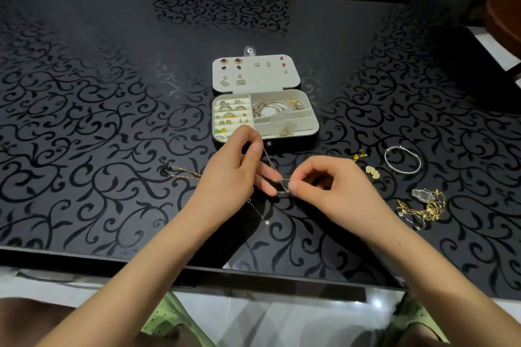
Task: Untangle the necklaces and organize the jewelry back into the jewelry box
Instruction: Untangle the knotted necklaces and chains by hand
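A thin silver necklace [271,164] is stretched between both hands just in front of the open jewelry box [314,132]. My left hand [231,175] pinches the chain high up between thumb and fingers. My right hand [335,191] pinches it lower, at a small knot. One end of the chain hangs down to the table by a tiny pendant [266,222]. The box lid holds earrings; its trays hold rings and gold bangles. A gold necklace [184,173] lies on the table left of my left hand.
On the right of the black patterned table [84,127] lie a silver bangle [402,160], a small gold earring [359,155], a pale charm [372,172] and a tangled heap of gold and silver chains [423,207]. The table's front edge runs below my forearms.
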`<action>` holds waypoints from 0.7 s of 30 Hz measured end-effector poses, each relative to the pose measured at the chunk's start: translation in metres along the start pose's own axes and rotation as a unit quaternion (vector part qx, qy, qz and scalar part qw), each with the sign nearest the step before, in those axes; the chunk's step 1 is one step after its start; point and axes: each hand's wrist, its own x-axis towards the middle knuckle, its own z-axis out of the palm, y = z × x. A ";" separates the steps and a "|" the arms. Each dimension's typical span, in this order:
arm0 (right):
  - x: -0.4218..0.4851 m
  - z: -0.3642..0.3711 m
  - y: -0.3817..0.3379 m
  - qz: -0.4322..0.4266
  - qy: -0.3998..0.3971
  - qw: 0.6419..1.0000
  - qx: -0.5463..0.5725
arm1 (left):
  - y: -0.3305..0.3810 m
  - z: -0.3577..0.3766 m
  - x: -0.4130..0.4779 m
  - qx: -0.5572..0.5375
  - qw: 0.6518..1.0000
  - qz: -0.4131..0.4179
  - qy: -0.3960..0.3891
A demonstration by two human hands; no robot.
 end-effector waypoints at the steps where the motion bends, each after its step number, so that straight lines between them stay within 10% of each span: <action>1: -0.001 -0.003 -0.001 0.006 -0.011 0.999 0.042 | 0.001 0.001 -0.001 -0.012 1.000 -0.006 -0.003; 7: -0.007 -0.013 -0.007 0.057 -0.060 0.965 0.248 | 0.006 0.004 -0.005 -0.060 0.997 -0.024 -0.032; 21: -0.010 -0.001 -0.003 0.092 -0.088 0.953 0.276 | 0.005 0.010 -0.006 -0.034 0.999 -0.012 -0.025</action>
